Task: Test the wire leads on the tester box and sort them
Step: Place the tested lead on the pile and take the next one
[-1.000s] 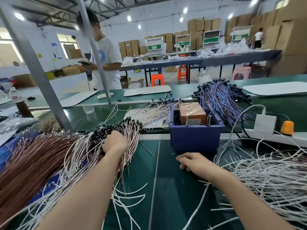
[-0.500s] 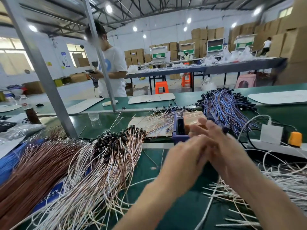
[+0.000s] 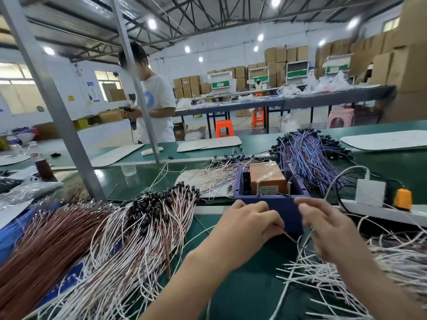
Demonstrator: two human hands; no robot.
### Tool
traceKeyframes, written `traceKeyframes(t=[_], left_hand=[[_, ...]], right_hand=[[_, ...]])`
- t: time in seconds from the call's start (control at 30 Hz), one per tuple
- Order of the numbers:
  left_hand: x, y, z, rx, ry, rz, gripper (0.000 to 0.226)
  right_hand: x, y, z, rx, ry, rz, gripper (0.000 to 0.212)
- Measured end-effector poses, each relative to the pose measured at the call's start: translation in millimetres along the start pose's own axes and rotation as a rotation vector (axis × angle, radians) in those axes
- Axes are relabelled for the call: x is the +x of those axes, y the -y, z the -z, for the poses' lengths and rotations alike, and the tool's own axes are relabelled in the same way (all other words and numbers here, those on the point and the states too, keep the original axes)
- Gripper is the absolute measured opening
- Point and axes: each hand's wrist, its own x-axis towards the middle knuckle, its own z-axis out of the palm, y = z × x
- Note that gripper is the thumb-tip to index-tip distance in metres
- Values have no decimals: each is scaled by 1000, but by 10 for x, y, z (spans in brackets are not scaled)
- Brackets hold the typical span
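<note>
Hovering close together over the green table (image 3: pixel 242 289), the hands sit just in front of the tester box (image 3: pixel 275 200). The left hand (image 3: pixel 249 227) pinches a thin wire lead (image 3: pixel 294 240) at its curled fingertips. The right hand (image 3: pixel 332 232) is curled beside the same lead, and whether it actually grips it cannot be told. A loose heap of white wires (image 3: pixel 381 262) sprawls on the table under the right forearm. To the left lies a fan of white and brown leads with black tips (image 3: pixel 150 218), and beyond it a thick bundle of brown wire (image 3: pixel 46 245). The tester box is a dark blue open tray with an orange block (image 3: pixel 265 179) standing inside it. Just right of it is a white power strip (image 3: pixel 374 210) carrying a white adapter (image 3: pixel 370 192) and an orange plug (image 3: pixel 403 198). Behind the box a sheaf of blue leads (image 3: pixel 309 158) rests on the table, and a smaller scatter of leads (image 3: pixel 215 176) lies on a pale sheet to the left. A slanted metal post (image 3: pixel 57 107) rises from the table's left part. Across the table a person in a white T-shirt (image 3: pixel 157 107) stands holding something. Further back are orange stools (image 3: pixel 223 128), a pink stool (image 3: pixel 339 117), a long grey table (image 3: pixel 300 100) strewn with bags, and stacked cardboard boxes (image 3: pixel 286 54) against the wall under round ceiling lamps (image 3: pixel 151 23).
</note>
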Motion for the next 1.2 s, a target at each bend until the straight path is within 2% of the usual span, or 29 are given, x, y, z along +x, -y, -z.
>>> traceKeyframes(t=[0.07,0.13,0.23,0.33,0.4,0.47,0.53,0.57,0.67,0.7,0.77,0.83,0.9,0.97,1.07,1.2], left_hand=[[65,-12,10,113,-50,-121,18],[126,23,15,203,-99,-183,17],[165,127,50,219,-111,-148,17],[125,218,69,306,-195,-116,16],[47,220,16,334,-367,-7,22],[-79,110,-106,214,-594,146,22],[-217,-57,-288,-63,-669,345,13],[-241,-130,-368,-283,-620,506,9],[-163,-182,-438,-1028,-334,1078,7],[-112,-148,-410,-1314,-272,1202,9],[-46,-27,-293,-1773,-273,1210,17],[-18,84,-190,-1951,-421,1127,14],[22,192,-162,-1856,-598,1126,19],[48,259,-208,-1497,-718,1096,26],[64,248,-356,-958,-714,892,32],[25,207,-557,-656,-670,787,51]], right_hand=[[-27,-41,-131,-260,50,145,15],[-50,-66,-200,-264,149,214,24],[-64,-143,-249,-282,246,250,29],[-40,-213,-296,-340,152,281,25],[-42,-228,-326,-297,49,292,19],[-55,-273,-333,-253,-15,278,23],[-64,-354,-338,-187,-49,245,24],[-66,-394,-339,-167,-57,227,22],[-65,-476,-341,-163,-57,205,22],[-72,-490,-346,-170,-50,205,23],[-85,-496,-356,-195,-34,204,23],[-92,-531,-353,-237,-32,205,23],[-91,-559,-348,-230,-37,191,24],[-88,-565,-353,-192,-51,165,21],[-89,-566,-361,-198,-114,160,25],[-77,-605,-366,-215,-242,161,30]])
